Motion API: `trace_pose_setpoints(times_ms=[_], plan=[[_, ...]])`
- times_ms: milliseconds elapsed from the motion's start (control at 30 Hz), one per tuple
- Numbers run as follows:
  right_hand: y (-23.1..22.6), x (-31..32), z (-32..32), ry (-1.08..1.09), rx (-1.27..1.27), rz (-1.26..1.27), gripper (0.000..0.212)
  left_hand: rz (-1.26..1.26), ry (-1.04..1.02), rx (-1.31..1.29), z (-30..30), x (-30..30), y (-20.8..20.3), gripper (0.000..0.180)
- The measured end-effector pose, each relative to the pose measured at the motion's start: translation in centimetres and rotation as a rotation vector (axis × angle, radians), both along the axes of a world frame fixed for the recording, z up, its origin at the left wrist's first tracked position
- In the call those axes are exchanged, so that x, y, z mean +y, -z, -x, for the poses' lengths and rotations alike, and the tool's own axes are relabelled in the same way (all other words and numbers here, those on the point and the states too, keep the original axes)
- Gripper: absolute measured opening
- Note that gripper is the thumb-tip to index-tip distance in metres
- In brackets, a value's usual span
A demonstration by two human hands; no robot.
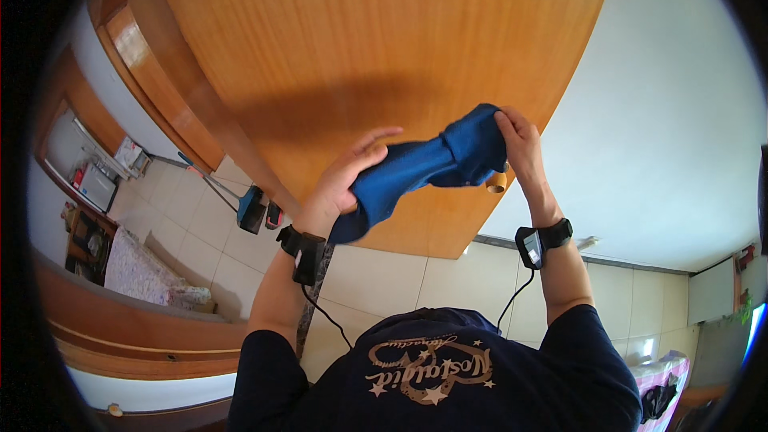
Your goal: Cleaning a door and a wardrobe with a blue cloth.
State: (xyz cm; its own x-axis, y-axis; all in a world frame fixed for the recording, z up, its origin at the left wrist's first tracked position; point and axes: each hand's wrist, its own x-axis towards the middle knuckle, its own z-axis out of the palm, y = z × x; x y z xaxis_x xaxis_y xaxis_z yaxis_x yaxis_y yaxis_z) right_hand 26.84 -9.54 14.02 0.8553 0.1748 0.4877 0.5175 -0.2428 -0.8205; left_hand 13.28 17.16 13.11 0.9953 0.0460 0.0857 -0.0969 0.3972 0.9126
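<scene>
Soft, even light, a broad shadow across the wooden door (384, 40), fisheye-curved edges, black corners.

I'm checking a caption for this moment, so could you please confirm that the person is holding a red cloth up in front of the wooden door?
Not quite: the cloth is blue, not red, as the head view shows. It is held up in front of the wooden door.

A wooden door (376, 24) is fitted with a round knob (497, 184), and a white wall (672, 112) is seen to its right. The floor (376, 276) is covered in pale tiles. At left, a dustpan (251, 210) is placed, with a patterned cloth (140, 268) spread beyond. At lower right, something black (658, 402) is laid on a checked cloth (674, 365).
</scene>
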Motion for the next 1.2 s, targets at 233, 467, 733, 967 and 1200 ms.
trace_pose_setpoints(times_ms=[233,467,733,967,1200], plan=[[-1.0,0.3,1.4,-0.879,0.620,-0.777,0.048,0.120,0.181,0.020,0.4,-0.5,0.1,0.036],[7.5,0.1,5.4,-0.745,1.055,-0.388,0.073,0.077,0.051,0.114,0.9,2.8,4.6,0.041],[11.7,0.5,2.8,-0.511,0.821,-0.323,0.027,0.144,0.119,0.077,2.2,3.9,2.8,0.069],[10.5,0.5,1.7,-0.384,0.841,-0.598,0.030,0.177,-0.038,0.054,2.9,4.3,4.2,0.055],[11.1,-0.2,0.7,-0.278,0.675,-0.311,0.021,-0.129,0.233,0.505,4.1,4.1,8.0,0.056]])
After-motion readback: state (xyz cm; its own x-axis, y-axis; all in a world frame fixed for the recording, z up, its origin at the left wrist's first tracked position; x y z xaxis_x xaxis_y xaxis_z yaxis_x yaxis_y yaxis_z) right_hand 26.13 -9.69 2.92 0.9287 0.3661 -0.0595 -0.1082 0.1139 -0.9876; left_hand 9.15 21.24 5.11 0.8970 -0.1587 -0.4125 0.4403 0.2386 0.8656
